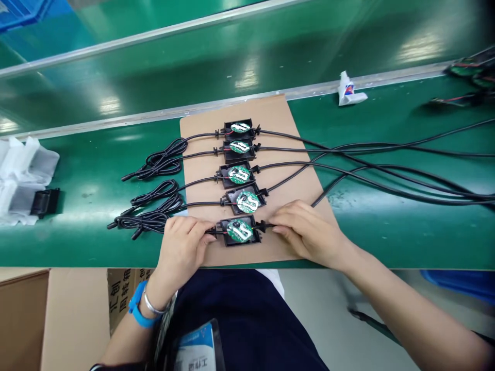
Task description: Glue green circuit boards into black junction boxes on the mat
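Several small black housings with round green circuit boards lie in a column on a brown cardboard sheet [278, 116]. The nearest housing [240, 231] sits between my hands. My left hand [183, 247] pinches the black cable at the housing's left side, fingers closed. On the right side, my right hand [305, 229] pinches the cable at its strain relief. The other housings [238, 175] lie further back, each with black cables running left and right.
Coiled black cable bundles [154, 206] lie left of the cardboard, and long cables [406, 175] trail off right. White bags with a black part [44, 201] lie at far left. A crumpled white wrapper [348, 91] lies by the conveyor rail. More wired boards [472, 77] sit top right.
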The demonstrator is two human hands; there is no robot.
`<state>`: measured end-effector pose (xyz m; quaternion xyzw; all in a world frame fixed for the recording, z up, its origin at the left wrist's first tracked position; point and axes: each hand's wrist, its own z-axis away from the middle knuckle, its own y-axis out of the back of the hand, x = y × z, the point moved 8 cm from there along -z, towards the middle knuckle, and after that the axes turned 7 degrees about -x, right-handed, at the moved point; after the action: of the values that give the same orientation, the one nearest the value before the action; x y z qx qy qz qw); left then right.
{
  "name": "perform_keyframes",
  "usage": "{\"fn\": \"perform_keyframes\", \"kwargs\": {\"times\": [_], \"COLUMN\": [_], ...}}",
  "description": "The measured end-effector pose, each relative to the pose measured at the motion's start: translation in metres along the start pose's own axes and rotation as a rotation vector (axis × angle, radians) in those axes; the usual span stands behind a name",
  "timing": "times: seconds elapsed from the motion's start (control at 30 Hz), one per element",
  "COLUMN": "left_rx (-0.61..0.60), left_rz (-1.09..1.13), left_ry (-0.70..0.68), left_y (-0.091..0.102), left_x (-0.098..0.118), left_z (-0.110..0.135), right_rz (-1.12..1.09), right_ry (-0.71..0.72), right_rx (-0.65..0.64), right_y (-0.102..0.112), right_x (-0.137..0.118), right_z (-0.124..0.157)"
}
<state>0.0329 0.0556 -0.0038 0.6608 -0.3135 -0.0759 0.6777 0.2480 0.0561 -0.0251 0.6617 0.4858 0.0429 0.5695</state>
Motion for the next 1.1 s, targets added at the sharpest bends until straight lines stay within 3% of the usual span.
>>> {"fn": "perform_keyframes", "kwargs": {"times": [0.13,0.3,0.7,1.1], "left_rx": [0.095,0.126,0.004,-0.093], "left_rz": [0.041,0.033,0.009,0.15], "left_ry": [-0.057,-0.045,-0.054,0.022], "left_y": [0.019,0.03,0.001,-0.007], "left_x": [0.007,0.02,0.032,0.02], "left_z": [0.002,0.002,-0.008,-0.009], "right_rz": [0.054,0.132,0.119,0.18], "right_ry": [0.092,0.172,0.136,0.03], "right_rx": [-0.014,-0.185,-0.415,-0.457], "right_y": [0.019,0.026,0.015,-0.011], "right_x": [-0.015,-0.041,-0.043,-0.039], "right_z": [0.001,-0.001,-0.017,-0.044]}}
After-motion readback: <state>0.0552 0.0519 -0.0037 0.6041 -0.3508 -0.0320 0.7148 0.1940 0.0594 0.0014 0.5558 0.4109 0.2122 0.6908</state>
